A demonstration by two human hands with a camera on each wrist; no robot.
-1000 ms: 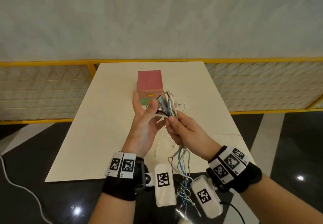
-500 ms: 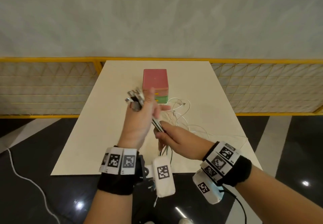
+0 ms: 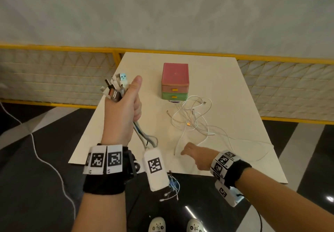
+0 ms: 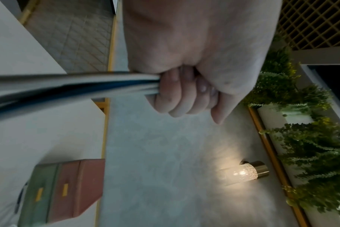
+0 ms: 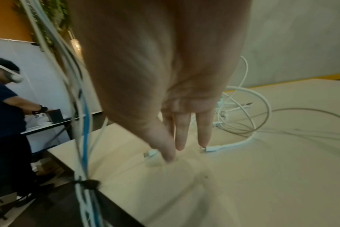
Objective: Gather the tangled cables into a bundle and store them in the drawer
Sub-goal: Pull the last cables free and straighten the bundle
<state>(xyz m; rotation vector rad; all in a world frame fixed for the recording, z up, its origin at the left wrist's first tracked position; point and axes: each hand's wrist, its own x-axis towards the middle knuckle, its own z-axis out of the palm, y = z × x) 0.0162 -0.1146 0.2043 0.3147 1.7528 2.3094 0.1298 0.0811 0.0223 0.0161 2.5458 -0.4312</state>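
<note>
My left hand is raised over the table's left side and grips a cable bundle; plug ends stick out above the fist, and the white, grey and blue cords trail down past the table's near edge. Loose white cables lie tangled on the table in front of the small drawer box, a pink drawer over a green one, both closed. My right hand hovers low over the near part of the table, fingers straight and pointing down at two white plug ends, holding nothing.
The cream table ends just before my wrists; dark glossy floor lies below. A yellow-railed mesh fence runs behind and beside the table. Another person works at a table far to the left in the right wrist view.
My right hand let go of the bundle and dropped toward the loose cables on the table. My left hand lifted the bundle higher and further left.
</note>
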